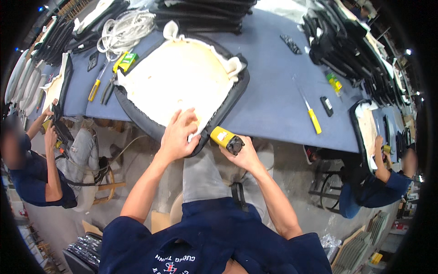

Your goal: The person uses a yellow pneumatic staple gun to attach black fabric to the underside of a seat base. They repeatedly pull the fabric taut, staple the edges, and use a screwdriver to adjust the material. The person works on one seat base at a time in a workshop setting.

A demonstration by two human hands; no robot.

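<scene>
A seat cushion (178,77) lies underside up at the table's near edge, with a pale board or lining in its middle and a black cover folded round its rim. White fabric tabs stick out at its corners. My left hand (178,134) grips the cushion's near corner, fingers on the pale face and thumb down by the black edge. In my right hand (246,155) is a yellow and black staple gun (223,137), fingers wrapped round it. Its front end meets the black rim just right of my left thumb; the exact contact spot is hidden.
Stacks of black covers (200,16) stand at the back and right of the blue-grey table (269,91). A coiled pale hose (125,34), pliers (108,89) and a yellow-handled screwdriver (95,89) lie left; another screwdriver (314,119) lies right. Co-workers sit at both sides.
</scene>
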